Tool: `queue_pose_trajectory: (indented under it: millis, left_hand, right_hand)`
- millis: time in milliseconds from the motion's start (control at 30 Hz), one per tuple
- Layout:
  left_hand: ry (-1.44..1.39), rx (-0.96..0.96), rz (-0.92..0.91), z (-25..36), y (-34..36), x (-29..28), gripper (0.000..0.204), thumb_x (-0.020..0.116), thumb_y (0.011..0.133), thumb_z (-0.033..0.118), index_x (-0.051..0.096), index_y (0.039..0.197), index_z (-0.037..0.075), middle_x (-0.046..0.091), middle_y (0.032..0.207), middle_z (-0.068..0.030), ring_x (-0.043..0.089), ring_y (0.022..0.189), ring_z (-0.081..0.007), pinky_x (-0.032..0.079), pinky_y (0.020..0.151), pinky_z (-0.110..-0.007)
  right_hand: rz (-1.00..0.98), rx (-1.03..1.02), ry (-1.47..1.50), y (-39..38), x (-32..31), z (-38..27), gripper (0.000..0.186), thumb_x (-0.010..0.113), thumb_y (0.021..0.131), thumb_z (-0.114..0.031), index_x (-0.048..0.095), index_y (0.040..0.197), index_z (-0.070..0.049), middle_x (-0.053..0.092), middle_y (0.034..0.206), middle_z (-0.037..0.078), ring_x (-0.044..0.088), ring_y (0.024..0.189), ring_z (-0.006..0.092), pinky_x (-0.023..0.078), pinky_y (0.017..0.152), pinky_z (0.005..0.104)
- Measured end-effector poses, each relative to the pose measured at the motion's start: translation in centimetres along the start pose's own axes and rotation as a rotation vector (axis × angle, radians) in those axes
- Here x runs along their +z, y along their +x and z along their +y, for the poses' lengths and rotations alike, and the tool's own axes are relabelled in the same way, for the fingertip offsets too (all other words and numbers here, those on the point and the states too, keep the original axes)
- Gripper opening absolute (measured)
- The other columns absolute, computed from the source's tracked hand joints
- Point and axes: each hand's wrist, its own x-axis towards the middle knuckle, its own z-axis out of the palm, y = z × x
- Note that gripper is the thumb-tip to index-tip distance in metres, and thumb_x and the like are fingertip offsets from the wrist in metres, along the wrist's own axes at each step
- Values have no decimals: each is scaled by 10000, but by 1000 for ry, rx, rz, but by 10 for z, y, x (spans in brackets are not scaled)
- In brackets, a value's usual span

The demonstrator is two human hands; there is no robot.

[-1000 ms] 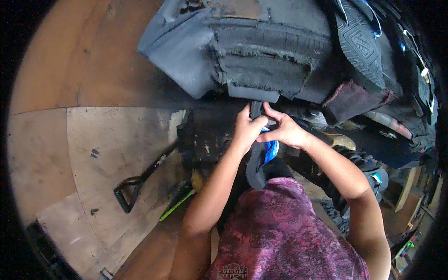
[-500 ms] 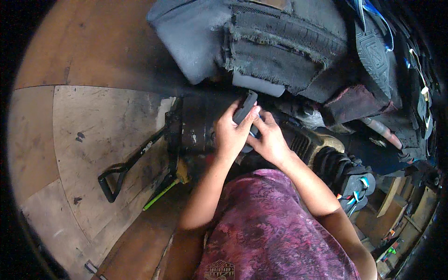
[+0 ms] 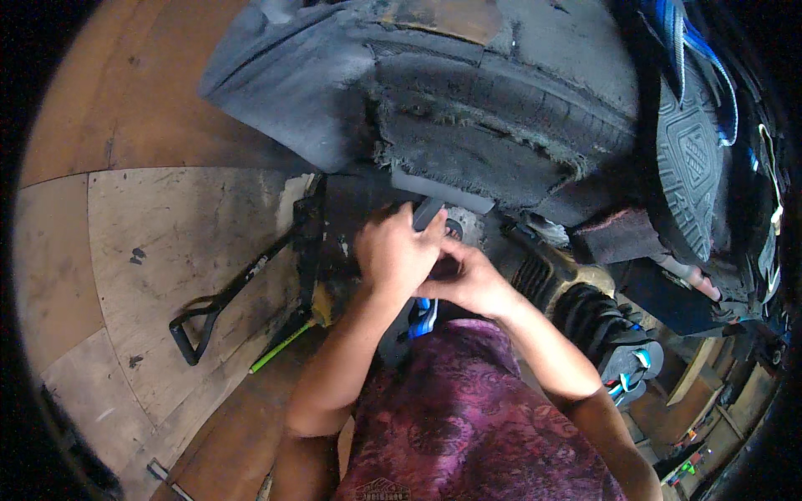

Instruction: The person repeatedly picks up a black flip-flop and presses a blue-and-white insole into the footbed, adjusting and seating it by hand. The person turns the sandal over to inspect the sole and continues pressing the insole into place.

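Observation:
My left hand (image 3: 393, 255) and my right hand (image 3: 472, 280) are pressed together around a dark grey flip-flop sandal (image 3: 428, 213), whose upper end sticks out above my fingers. Its blue strap (image 3: 424, 316) shows below my hands, against my purple patterned shirt. The sandal's end sits just under the frayed edge of a big pile of worn grey rubber sheets (image 3: 468, 108). Most of the sandal is hidden by my hands.
A black tool with a loop handle (image 3: 219, 305) lies on the plywood floor (image 3: 159, 250) at my left, beside a thin green rod (image 3: 280, 346). More sandals (image 3: 693, 159) are stacked at the right, another pair (image 3: 628, 371) lower right. A black corrugated part (image 3: 589, 313) lies near my right arm.
The view has shifted and closed in on my hands. The sandal has moved up toward the rubber pile, and my hands have closed tighter over it, hiding more of the sole.

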Motion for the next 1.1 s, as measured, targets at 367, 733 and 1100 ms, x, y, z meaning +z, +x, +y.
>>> queue_pose_trajectory:
  millis: [367, 733, 1100]
  left_hand:
    - [-575, 100, 144, -14, -6, 51, 288, 748, 860, 302, 727, 984, 44, 721, 914, -162, 703, 807, -337, 546, 700, -413]
    - [-1454, -132, -125, -18, -39, 53, 398, 727, 902, 65, 609, 1276, -8, 717, 1070, -40, 669, 962, -138, 545, 822, -298]
    - [-783, 36, 102, -19, -33, 19, 382, 795, 856, 128, 663, 1180, -25, 728, 1053, -83, 678, 963, -136, 540, 845, -287]
  right_hand:
    - [181, -85, -735, -3, -24, -7, 672, 849, 727, -202, 594, 1338, -89, 655, 992, 164, 652, 880, 258, 526, 741, 404]
    - [539, -351, -1529, -21, -6, 0, 592, 775, 761, -146, 603, 1326, -196, 524, 1138, 255, 560, 992, 436, 519, 795, 483]
    - [416, -364, -1052, -2, 11, 14, 539, 788, 730, -179, 625, 1237, -96, 553, 1075, 224, 604, 961, 396, 553, 767, 455]
